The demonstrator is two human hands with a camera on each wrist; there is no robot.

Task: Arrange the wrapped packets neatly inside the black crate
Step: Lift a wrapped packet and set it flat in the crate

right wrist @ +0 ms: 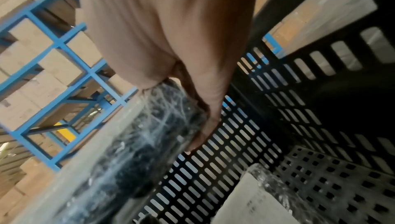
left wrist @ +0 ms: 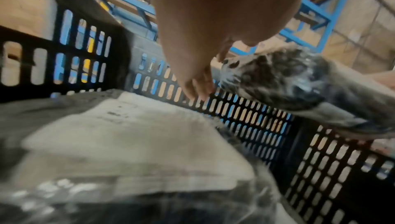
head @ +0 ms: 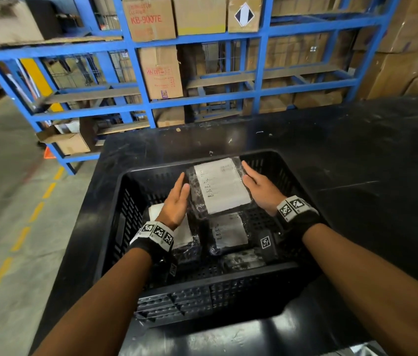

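The black slotted crate (head: 274, 163) stands on a black table. A plastic-wrapped packet with a white label (head: 219, 188) is up above the crate floor, tilted, between my two hands. My right hand (head: 256, 183) lies with straight fingers flat along its right side (right wrist: 149, 134). My left hand (head: 177, 199) is straight-fingered beside its left edge, thumb tip at its corner (left wrist: 288, 82). Two more labelled packets lie on the floor below: one under my left wrist (head: 184, 233), one in the middle (head: 228, 232).
Another dark wrapped item (head: 244, 260) lies near the crate's front wall. The table (head: 357, 150) stretches right and behind. Blue racks (head: 131, 47) with cardboard boxes stand beyond it. Concrete floor with a yellow dashed line (head: 20, 237) is at the left.
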